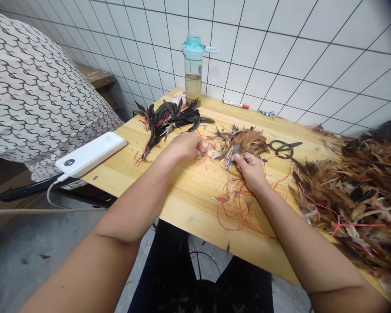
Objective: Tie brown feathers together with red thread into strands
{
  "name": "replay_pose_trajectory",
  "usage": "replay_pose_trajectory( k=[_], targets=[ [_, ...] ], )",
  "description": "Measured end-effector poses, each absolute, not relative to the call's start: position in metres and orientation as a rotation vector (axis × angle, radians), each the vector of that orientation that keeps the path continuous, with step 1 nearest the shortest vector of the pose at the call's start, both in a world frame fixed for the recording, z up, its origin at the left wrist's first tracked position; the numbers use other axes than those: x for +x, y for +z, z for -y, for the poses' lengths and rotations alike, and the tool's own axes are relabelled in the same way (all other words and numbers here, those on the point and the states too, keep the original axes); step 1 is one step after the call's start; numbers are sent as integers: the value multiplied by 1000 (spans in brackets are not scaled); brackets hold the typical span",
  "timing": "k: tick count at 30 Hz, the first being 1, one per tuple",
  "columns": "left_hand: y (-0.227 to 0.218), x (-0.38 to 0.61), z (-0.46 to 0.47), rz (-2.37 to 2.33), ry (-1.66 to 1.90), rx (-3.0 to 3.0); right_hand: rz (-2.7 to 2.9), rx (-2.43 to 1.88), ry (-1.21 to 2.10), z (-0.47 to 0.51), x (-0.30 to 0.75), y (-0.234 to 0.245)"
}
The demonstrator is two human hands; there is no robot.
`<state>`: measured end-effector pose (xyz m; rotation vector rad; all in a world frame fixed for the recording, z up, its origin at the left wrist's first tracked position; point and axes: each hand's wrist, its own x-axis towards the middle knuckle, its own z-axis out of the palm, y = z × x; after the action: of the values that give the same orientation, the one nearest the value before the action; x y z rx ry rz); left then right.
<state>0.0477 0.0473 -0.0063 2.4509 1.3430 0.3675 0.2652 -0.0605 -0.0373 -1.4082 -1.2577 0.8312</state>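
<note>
Near the table's middle, brown feathers (pixel 247 141) lie fanned out with their pale quill ends toward me. My right hand (pixel 250 169) pinches those quill ends between thumb and fingers. To the left, my left hand (pixel 187 145) is closed with curled fingers, close to short red string scraps (pixel 210 152); whatever its fingertips hold is hidden. Beyond that hand lies a heap of black feathers (pixel 169 119) with red ties among them. A tangle of red string (pixel 239 206) spreads over the wood below my right hand.
Dark-handled scissors (pixel 285 148) rest right of the brown feathers. A big pile of brown feathers (pixel 355 187) covers the table's right side. A water bottle (pixel 193 71) and a red-capped marker (pixel 235 104) are near the tiled wall. A white power bank (pixel 91 154) sits at the left edge.
</note>
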Motion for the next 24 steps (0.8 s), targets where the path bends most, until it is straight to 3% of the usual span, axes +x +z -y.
replay_pose_trajectory(
  k=[9, 16, 24],
  targets=[
    [11, 40, -42, -1777, 640, 2502, 1261, -1434, 827, 61, 265, -37],
    [25, 28, -40, -1819, 111, 2432, 1276, -1450, 808, 62, 264, -39],
    [24, 37, -38, -1769, -95, 2431, 1281, -1433, 803, 61, 264, -40]
  ],
)
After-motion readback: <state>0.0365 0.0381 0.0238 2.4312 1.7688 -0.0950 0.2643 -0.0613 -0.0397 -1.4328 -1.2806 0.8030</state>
